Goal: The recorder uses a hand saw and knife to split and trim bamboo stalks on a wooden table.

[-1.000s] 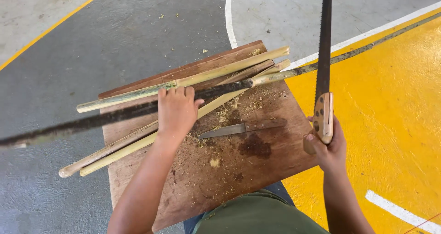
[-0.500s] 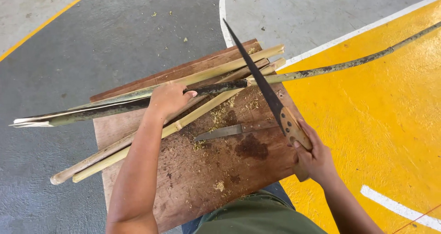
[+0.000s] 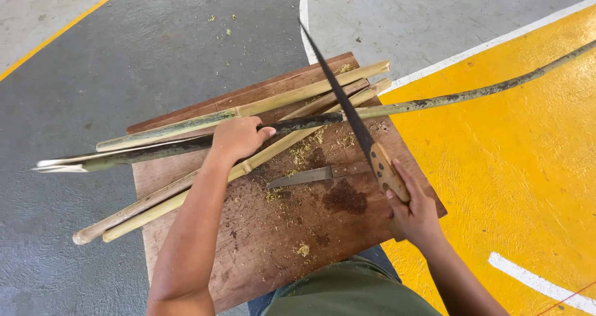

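A person's left hand [image 3: 239, 137] pins a long dark bamboo pole [image 3: 434, 102] on a wooden worktop [image 3: 279, 241] while the right hand [image 3: 415, 213] grips a saw [image 3: 347, 111] laid across it, sawdust present, pole seemingly uncut.

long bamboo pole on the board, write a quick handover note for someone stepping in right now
Left hand: pressing the long dark bamboo pole onto the wooden board.
Right hand: gripping the handsaw by its wooden handle, blade laid across the pole.
Nearby: split bamboo strips under the pole, a knife lying flat on the board.
Done: sawdust on the board, so some cutting.
Left: pole looks uncut at the blade.
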